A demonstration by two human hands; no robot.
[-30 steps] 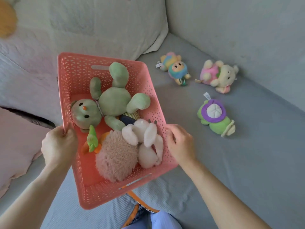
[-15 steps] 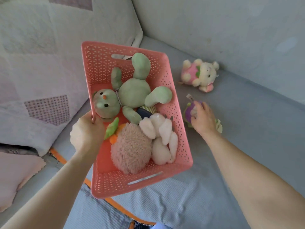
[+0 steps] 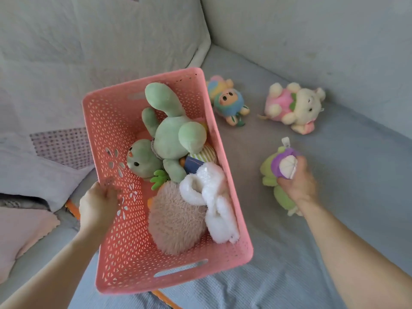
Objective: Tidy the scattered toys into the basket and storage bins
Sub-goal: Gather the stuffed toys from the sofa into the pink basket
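Note:
My left hand (image 3: pixel 98 205) grips the left rim of a pink perforated basket (image 3: pixel 124 248), tilted above the grey sofa. Inside lie a green plush rabbit (image 3: pixel 171 134), a fuzzy pink-brown plush (image 3: pixel 176 224), a white fluffy toy (image 3: pixel 214 204) and smaller items under them. To the right of the basket, my right hand (image 3: pixel 297 186) is closed on a green and purple plush (image 3: pixel 282 168), which is blurred. A blue and yellow doll (image 3: pixel 227 101) and a pink and cream bear (image 3: pixel 294 108) lie on the seat farther back.
Grey sofa seat (image 3: pixel 356 175) with back cushions (image 3: pixel 312 30) behind and a quilted cushion (image 3: pixel 66 52) at the left. A pink cloth (image 3: pixel 22 230) lies at the lower left. An orange strap (image 3: pixel 73 208) runs under the basket.
The basket has tilted to the right and the toys in it have shifted. My right hand has closed on the green and purple plush and moved it.

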